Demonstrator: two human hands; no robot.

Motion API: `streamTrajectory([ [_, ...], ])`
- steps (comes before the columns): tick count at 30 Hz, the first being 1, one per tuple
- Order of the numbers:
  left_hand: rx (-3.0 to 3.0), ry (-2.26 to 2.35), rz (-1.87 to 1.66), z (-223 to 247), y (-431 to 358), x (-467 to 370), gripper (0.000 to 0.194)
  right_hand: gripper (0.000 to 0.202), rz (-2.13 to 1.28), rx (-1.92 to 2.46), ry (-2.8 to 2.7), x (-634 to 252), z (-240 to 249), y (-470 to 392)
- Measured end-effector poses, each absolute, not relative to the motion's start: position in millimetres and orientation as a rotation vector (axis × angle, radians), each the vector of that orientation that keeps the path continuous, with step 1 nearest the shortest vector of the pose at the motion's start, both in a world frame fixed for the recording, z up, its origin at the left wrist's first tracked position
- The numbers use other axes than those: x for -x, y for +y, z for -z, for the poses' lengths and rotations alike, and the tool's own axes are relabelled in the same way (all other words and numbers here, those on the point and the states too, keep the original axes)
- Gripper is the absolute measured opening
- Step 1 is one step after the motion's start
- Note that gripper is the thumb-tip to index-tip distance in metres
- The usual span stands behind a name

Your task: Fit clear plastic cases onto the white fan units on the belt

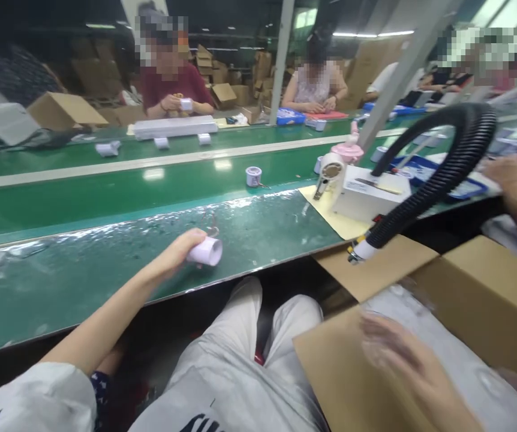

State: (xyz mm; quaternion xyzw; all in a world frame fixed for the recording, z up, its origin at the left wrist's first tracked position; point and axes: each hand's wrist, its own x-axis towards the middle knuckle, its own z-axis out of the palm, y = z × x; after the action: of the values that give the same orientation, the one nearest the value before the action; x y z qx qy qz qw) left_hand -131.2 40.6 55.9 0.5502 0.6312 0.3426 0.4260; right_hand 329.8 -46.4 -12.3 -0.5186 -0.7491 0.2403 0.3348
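My left hand [183,251] is closed around a pale lilac-white hollow cylinder [207,252] with its open end facing right. It holds the cylinder on or just over the green work surface [105,276], with a thin wire-like piece showing beside it. On my right side, my right hand [402,360] reaches over an open cardboard box [339,366]. Motion blurs its fingers, and whether they grip anything is unclear. Inside the box lies whitish, translucent plastic material [460,360].
A white cylindrical part [254,176] with wires stands on the green belt [186,174]. A white machine box [370,191] with a black corrugated hose [447,174] sits at right, beside a pink-and-white handheld fan [330,171]. Co-workers sit across and to the right. Several more white parts lie opposite.
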Motion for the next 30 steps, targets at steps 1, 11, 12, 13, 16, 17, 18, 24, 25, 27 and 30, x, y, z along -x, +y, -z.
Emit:
streamTrajectory([
  [1,-1.294,1.412,-0.823,-50,38,106,0.044,0.042,-0.579,1.307,-2.072,-306,6,-55],
  [11,-1.881,0.859,-0.411,-21,12,-18,0.023,0.043,0.119,1.438,-2.350,-222,-28,-54],
  [12,-1.881,0.914,-0.415,-19,12,-18,0.025,0.042,0.077,1.459,-2.326,-228,-28,-58],
  [13,-1.817,0.983,-0.401,-16,13,-19,0.027,0.043,0.047,1.492,-2.280,-233,-27,-62],
  [16,-1.574,1.121,-0.333,-6,18,-19,0.036,0.046,0.057,1.553,-2.164,-237,-22,-75],
  [17,-1.547,1.132,-0.319,-3,20,-20,0.037,0.047,0.078,1.552,-2.175,-234,-19,-77],
  [18,-1.552,1.123,-0.313,-1,21,-21,0.036,0.048,0.102,1.552,-2.204,-231,-17,-78],
  [24,-1.861,0.909,-0.393,-11,13,-26,0.020,0.040,-0.091,1.650,-2.372,-222,-6,-59],
  [25,-1.941,0.893,-0.418,-13,12,-25,0.020,0.032,-0.219,1.630,-2.373,-224,-6,-56],
  [27,-2.032,0.893,-0.478,-14,10,-22,0.030,0.016,-0.546,1.542,-2.296,-229,-10,-51],
  [30,-2.035,0.862,-0.605,-5,11,-17,0.062,0.011,-0.935,1.389,-2.019,-231,-15,-51],
])
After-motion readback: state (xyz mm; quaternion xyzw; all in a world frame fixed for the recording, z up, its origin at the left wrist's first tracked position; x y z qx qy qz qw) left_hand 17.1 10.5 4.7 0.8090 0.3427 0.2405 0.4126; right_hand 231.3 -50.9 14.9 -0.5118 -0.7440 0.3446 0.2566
